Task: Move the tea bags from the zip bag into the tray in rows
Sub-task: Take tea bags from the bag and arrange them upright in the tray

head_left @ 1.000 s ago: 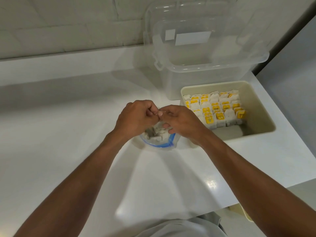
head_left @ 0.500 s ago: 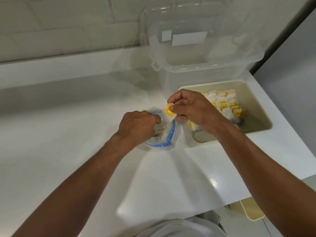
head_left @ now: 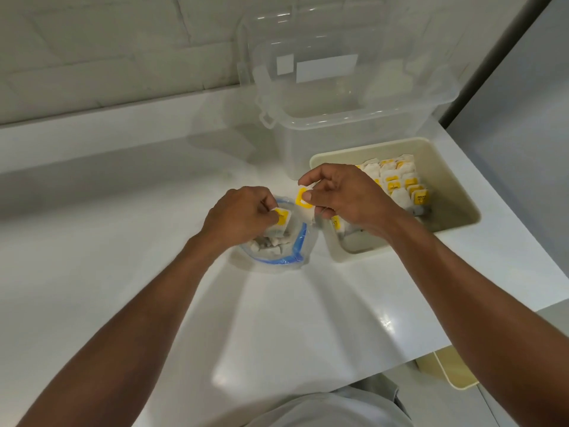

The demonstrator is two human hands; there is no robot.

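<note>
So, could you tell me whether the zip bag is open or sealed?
Open: the zip bag has its blue zipper rim spread in a loop, tea bags show inside, and the left hand pinches one above it.

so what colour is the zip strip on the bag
The zip strip is blue, clearest in the head view.

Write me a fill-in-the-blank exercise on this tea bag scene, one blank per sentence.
The left hand pinches a tea bag with a ____ tag.
The second tea bag is pinched by the ____ hand.
The seal strip of the zip bag is ____.
The tray lies to the ____ of the zip bag.
Missing words: yellow; right; blue; right.
</note>
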